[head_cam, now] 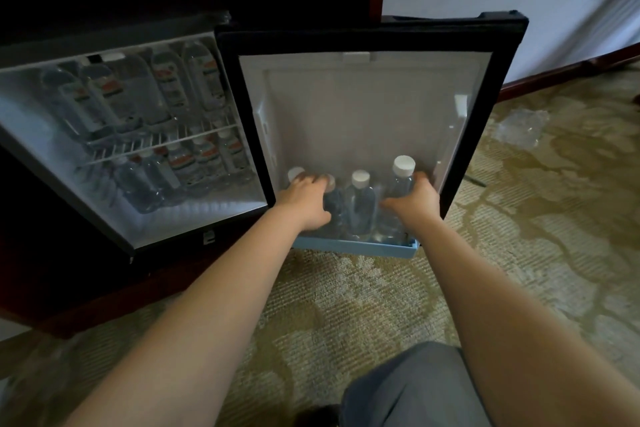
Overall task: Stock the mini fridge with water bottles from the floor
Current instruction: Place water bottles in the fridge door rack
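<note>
A patterned carpet (346,288) ran up to a dark cabinet (52,270) that held the open fridge (41,135). Four bottles stood in a row in the blue shelf (367,248) at the foot of the open door (363,100). The right hand (414,203) clasped the rightmost bottle (401,180), thumb in front and fingers behind. The left hand (304,199) curled over the first bottle (295,173) and the second bottle (334,201), with its thumb against the second. The third bottle (360,204) stood free between the hands. More bottles filled the fridge on and below its rack (145,146). Crumpled wrap (519,126) lay on the carpet, well right of the door.
</note>
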Tool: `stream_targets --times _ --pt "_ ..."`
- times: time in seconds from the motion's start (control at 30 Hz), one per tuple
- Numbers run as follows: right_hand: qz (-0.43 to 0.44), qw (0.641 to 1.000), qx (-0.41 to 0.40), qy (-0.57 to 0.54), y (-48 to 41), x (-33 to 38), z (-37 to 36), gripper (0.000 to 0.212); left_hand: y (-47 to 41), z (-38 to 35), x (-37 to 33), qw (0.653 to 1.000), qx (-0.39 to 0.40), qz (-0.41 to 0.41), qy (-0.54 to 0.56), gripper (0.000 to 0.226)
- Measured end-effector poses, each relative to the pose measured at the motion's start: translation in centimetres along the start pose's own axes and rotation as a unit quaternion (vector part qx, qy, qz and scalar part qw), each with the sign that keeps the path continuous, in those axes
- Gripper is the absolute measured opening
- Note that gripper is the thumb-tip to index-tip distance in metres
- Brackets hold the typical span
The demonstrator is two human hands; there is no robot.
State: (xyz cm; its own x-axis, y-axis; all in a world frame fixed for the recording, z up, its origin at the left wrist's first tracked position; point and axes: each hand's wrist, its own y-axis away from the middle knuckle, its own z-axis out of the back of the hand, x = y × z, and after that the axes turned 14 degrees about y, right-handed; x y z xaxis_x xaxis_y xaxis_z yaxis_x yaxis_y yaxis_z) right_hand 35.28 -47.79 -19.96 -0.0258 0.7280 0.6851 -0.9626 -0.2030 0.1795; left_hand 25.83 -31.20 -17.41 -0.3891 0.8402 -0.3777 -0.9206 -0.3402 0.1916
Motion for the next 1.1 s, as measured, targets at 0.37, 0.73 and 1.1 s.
stream_targets --times 0.37,0.73,1.1 --pt "-0.024 0.989 0.105 0.106 -1.7 -1.4 -2.2 0.060 -0.4 -0.3 0.5 0.999 -0.030 -0.015 0.011 0.057" --pt "0.206 0.949 -0.076 0.225 0.0 2.0 -1.4 0.054 -1.6 1.1 -0.1 0.998 -0.065 -0.005 -0.021 0.036" --pt "0.283 0.862 -0.075 0.415 -3.3 3.6 -3.2 0.025 -4.4 0.3 -0.6 0.996 -0.064 -0.009 -0.058 0.022"
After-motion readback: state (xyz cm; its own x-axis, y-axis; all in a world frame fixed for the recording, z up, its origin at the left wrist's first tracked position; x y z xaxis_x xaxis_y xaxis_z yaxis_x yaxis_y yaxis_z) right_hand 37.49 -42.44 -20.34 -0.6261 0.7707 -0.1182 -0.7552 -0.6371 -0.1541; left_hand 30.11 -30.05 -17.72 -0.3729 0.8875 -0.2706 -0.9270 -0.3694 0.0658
